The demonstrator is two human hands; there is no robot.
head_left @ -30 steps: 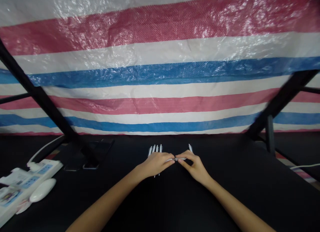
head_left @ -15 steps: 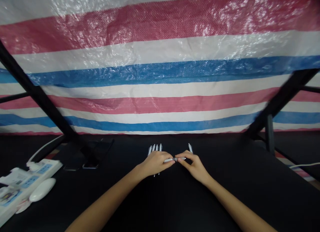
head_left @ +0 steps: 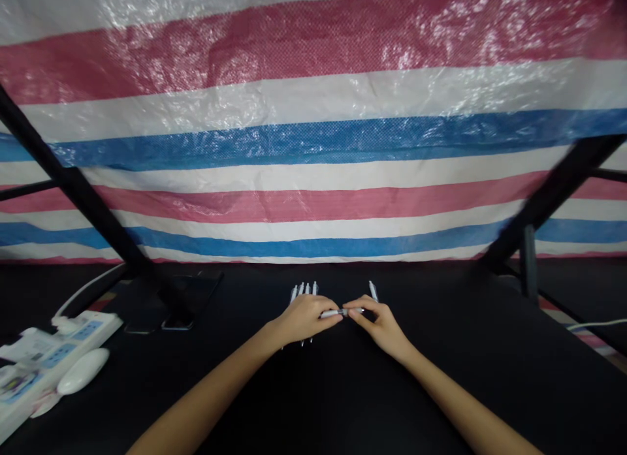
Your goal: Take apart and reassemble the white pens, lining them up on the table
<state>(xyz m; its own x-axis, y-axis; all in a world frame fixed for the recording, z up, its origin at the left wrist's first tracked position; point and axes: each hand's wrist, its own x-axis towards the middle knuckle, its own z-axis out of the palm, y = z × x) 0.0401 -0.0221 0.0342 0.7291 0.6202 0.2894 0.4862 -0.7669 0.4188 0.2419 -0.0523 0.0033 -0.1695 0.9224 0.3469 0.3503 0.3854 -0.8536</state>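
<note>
A white pen [head_left: 332,313] lies level between my two hands, over the black table. My left hand [head_left: 306,316] pinches its left part, and my right hand [head_left: 376,321] pinches the right end between thumb and fingers. Several white pens [head_left: 307,288] lie side by side under and behind my left hand, which hides their middles; their tips show below it. One more white pen [head_left: 373,290] lies just behind my right hand, its lower part covered by the fingers.
At the left are a white power strip [head_left: 49,370], a white rounded object [head_left: 83,371] and a dark phone-like object [head_left: 177,322]. Black frame legs [head_left: 98,210] slant at both sides. A striped plastic sheet [head_left: 313,207] hangs behind the black table [head_left: 441,292].
</note>
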